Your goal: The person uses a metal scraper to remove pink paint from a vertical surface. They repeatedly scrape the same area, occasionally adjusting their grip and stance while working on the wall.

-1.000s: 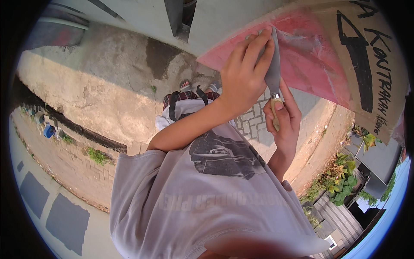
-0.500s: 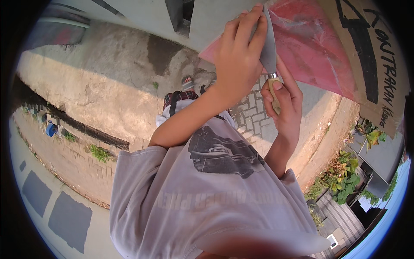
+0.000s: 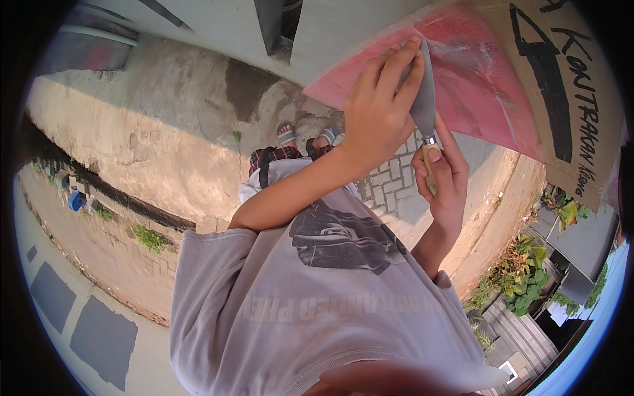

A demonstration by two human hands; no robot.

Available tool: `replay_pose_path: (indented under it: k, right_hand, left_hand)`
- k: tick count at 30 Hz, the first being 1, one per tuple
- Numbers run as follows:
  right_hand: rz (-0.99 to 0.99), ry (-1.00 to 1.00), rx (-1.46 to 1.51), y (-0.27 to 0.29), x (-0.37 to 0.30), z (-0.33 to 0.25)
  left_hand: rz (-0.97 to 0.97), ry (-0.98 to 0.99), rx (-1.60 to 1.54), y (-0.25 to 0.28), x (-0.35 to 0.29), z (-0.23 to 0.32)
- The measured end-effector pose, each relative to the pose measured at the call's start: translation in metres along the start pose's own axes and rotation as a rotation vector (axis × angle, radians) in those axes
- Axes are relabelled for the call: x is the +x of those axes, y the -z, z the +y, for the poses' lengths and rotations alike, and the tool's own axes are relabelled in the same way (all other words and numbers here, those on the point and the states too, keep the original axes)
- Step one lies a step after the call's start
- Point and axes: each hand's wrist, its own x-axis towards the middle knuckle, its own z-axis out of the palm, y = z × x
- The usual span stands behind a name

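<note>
While the right hand is wrapped round the wooden handle, the trowel points away from the torso, its blade alongside the left hand's nearly straight fingers, thumb hidden, pinch unconfirmed.

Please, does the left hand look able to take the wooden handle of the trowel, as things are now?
Probably not freely: the right hand grips the wooden handle and covers part of it. The left hand is near, its fingers at the blade, so distance seems no obstacle.
</note>
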Motion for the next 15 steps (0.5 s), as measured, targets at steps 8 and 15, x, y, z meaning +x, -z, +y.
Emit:
replay_pose_path:
  k: [8,15]
  right_hand:
    - [-0.093,0.009,0.022,-0.013,0.023,-0.008]
    - [-0.273,-0.147,0.135,-0.006,0.012,0.016]
  left_hand:
    - [-0.075,0.078,0.045,0.008,0.015,-0.018]
    - [-0.241,-0.017,-0.018,0.026,-0.023,-0.024]
